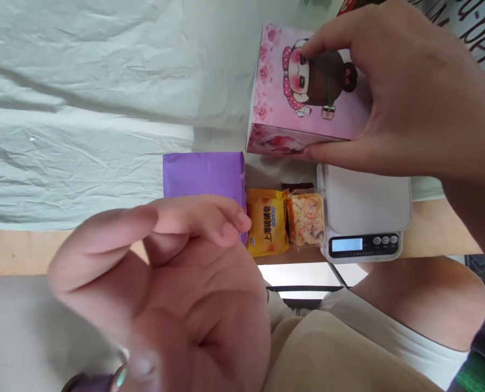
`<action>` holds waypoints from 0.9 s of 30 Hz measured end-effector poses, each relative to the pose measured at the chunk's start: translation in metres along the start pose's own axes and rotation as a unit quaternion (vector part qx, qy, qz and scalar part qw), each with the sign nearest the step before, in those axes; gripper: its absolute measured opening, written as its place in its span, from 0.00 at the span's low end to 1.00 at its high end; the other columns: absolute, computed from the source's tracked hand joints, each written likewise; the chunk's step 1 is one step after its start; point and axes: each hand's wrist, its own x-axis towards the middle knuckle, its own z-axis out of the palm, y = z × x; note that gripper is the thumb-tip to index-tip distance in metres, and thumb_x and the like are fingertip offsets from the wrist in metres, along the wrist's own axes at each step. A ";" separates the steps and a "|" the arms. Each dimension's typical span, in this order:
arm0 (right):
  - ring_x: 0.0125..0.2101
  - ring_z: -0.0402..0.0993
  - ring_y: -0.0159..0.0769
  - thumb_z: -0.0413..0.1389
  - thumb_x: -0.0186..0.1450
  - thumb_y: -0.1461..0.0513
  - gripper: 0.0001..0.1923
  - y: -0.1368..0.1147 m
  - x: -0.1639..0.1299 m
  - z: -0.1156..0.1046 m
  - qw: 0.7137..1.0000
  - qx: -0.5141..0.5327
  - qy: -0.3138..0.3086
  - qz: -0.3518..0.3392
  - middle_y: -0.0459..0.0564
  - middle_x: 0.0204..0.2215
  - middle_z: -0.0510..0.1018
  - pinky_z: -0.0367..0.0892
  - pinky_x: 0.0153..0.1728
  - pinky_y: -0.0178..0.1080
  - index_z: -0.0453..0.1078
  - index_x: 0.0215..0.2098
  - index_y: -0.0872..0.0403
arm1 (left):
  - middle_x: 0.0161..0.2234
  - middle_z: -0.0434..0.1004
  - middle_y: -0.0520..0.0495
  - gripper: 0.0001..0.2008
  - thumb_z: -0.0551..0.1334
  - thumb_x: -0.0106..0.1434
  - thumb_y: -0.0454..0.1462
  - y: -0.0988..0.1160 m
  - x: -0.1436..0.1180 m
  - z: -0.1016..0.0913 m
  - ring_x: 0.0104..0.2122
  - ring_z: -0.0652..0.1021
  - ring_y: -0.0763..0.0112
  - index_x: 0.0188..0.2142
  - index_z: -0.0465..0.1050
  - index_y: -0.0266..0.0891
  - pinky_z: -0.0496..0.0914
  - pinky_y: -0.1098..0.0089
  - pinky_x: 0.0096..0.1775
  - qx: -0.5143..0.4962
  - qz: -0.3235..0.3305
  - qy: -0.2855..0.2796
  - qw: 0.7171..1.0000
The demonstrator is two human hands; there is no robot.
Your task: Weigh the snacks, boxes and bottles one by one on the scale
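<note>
1. the right hand [410, 92] comes in from the upper right and holds a pink box [299, 92] printed with a cartoon figure and roses. its fingers [320, 41] curl over the far top of the box and the thumb presses the near lower edge, so the grip is closed around the box.
2. the pink box sits at the far right of the scene, tilted, just above the far edge of a white kitchen scale [365, 209]. i cannot tell whether the box touches the scale.
3. the left hand [173, 283] is raised close to the camera in the lower middle, blurred, palm toward the viewer. its fingers [210, 215] are loosely bent, partly open, and hold nothing.
4. behind the left hand's fingertips lies a purple packet [204, 174], partly hidden by them, on the bench [13, 250].
5. just right of the purple packet lies a yellow snack packet [267, 223], and beside that a clear packet of pale biscuits [307, 219], which lies against the left side of the scale.
6. the scale has a small lit display [346, 244] and round buttons along its near edge.
7. a pale creased cloth [83, 98] covers the far part of the bench, with bare wood showing along the near strip.
</note>
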 end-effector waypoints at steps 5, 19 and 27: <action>0.59 0.72 0.52 0.74 0.54 0.50 0.42 0.000 -0.002 0.003 1.000 0.029 -0.010 0.004 0.45 0.55 0.77 0.72 0.64 0.63 0.67 0.65 0.34 | 0.32 0.67 0.51 0.10 0.63 0.66 0.54 -0.018 0.007 0.002 0.33 0.67 0.59 0.46 0.75 0.64 0.70 0.51 0.47 -0.004 0.073 0.127 0.989; 0.61 0.72 0.60 0.81 0.36 0.55 0.46 -0.012 0.002 0.022 0.988 0.139 -0.039 0.060 0.47 0.50 0.79 0.61 0.75 0.67 0.77 0.53 0.32 | 0.58 0.81 0.58 0.27 0.39 0.82 0.52 -0.047 0.019 0.009 0.61 0.80 0.50 0.43 0.72 0.47 0.76 0.41 0.42 0.077 0.033 0.038 0.996; 0.60 0.72 0.63 0.81 0.36 0.54 0.49 -0.008 -0.005 0.025 0.990 0.115 -0.055 0.054 0.50 0.50 0.79 0.64 0.73 0.72 0.76 0.57 0.35 | 0.37 0.82 0.48 0.28 0.47 0.78 0.59 -0.044 0.025 0.007 0.45 0.85 0.53 0.33 0.73 0.47 0.76 0.46 0.36 0.057 -0.030 0.027 0.998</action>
